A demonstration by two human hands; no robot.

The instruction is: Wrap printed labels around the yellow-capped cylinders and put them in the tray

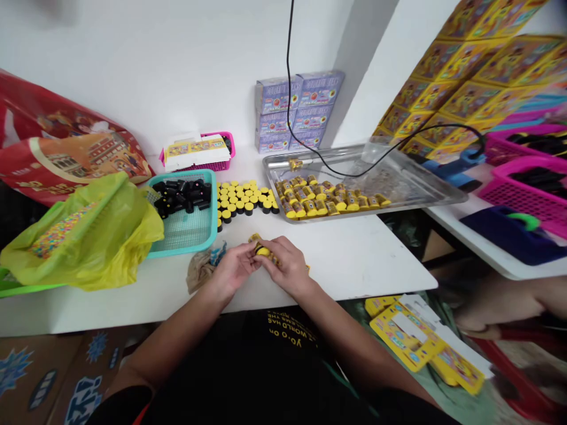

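Note:
Over the front of the white table, my left hand [237, 268] and my right hand [287, 265] meet with fingers closed around a small yellow-and-black tub [263, 251]. More yellow pieces are partly hidden under my right hand. Beside my left hand lies a crumpled brown cloth [201, 268] with a blue bit on it. Beyond my hands stand several black tubs with yellow tops [241, 198], packed close together. To their right a metal tray [416, 183] holds many wrapped yellow tubs [319, 198].
A turquoise basket [188, 242] holds black pieces. Left of it sits a yellow bag [119, 236] with colourful beads [62, 230]. Purple boxes [296, 112] stand at the wall, and a black cable [310, 150] hangs over the tray. Another person's hand [482, 307] is at the right.

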